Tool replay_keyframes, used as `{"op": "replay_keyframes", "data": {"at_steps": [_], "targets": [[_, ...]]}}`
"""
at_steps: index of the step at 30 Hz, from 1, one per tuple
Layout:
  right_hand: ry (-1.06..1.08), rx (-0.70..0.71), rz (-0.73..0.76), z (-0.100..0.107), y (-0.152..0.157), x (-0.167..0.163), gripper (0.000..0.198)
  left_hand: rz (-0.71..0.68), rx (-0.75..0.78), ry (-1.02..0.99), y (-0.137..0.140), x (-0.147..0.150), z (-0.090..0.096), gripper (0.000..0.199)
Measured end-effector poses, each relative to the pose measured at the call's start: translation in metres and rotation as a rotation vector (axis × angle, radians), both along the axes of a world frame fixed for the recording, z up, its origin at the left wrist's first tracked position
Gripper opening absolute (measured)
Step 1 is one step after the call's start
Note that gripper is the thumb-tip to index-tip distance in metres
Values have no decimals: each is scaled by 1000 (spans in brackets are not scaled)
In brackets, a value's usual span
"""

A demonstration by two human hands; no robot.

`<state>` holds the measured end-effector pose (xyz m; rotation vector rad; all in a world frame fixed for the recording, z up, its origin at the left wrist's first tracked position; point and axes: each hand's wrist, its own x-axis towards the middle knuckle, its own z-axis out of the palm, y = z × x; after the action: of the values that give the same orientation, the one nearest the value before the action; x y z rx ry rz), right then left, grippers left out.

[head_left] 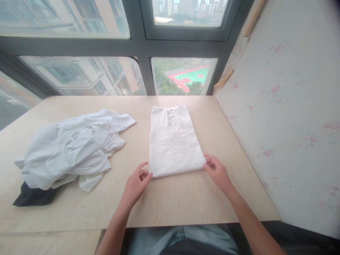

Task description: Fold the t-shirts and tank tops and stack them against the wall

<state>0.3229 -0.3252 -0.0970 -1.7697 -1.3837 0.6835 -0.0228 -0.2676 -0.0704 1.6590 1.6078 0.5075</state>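
Observation:
A white shirt point(174, 150), folded into a neat rectangle, lies flat on the wooden tabletop. Its gathered neckline with a small label faces the window, and a straight folded edge faces me. At the near left corner, my left hand point(138, 182) has its thumb on the cloth, the other fingers curled beside it. My right hand point(218, 173) pinches the near right corner between thumb and fingers. The fingertips under the cloth are partly hidden.
A loose heap of white clothes point(69, 148) lies to the left, with a black piece of cloth point(37, 195) sticking out beneath. The wooden tabletop point(186, 202) meets a dark-framed window point(180, 47) at the back. A flower-patterned wall point(292, 106) bounds the right side.

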Motion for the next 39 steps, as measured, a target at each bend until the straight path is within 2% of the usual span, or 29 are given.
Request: {"op": "replay_keyframes", "data": {"at_steps": [5, 8, 12, 14, 16, 18, 19, 21, 23, 28, 32, 36, 39], "targets": [[-88, 10, 11, 3, -2, 1, 41, 37, 36, 2, -13, 3, 1, 53], [-153, -12, 24, 3, -14, 5, 37, 4, 21, 19, -29, 2, 1, 50], [-357, -5, 135, -3, -35, 7, 31, -72, 39, 193, -59, 0, -1, 43], [-413, 96, 150, -3, -44, 6, 30, -71, 159, 351, -72, 0, 0, 41], [-445, 243, 199, 0, -50, 5, 30, -84, 400, 463, -81, 4, 2, 38], [-471, 358, 335, 6, -52, 5, 33, -187, 643, 478, -86, 11, 4, 36], [-490, 378, 423, 8, -52, 5, 35, -277, 715, 466, -87, 15, 4, 35], [-546, 368, 554, 10, -50, 4, 42, -452, 762, 473, -86, 24, 3, 37], [-592, 351, 603, 9, -44, 5, 48, -536, 751, 536, -82, 31, -1, 38], [-585, 398, 579, -2, -27, 10, 51, -555, 700, 662, -69, 36, -8, 51], [-518, 400, 556, -8, -21, 14, 51, -530, 673, 659, -60, 32, -5, 45], [-406, 383, 502, -10, -25, 19, 38, -461, 777, 556, -60, 21, -8, 38], [-300, 320, 442, -2, -38, 25, 31, -391, 817, 377, -71, 8, -10, 34]]}}
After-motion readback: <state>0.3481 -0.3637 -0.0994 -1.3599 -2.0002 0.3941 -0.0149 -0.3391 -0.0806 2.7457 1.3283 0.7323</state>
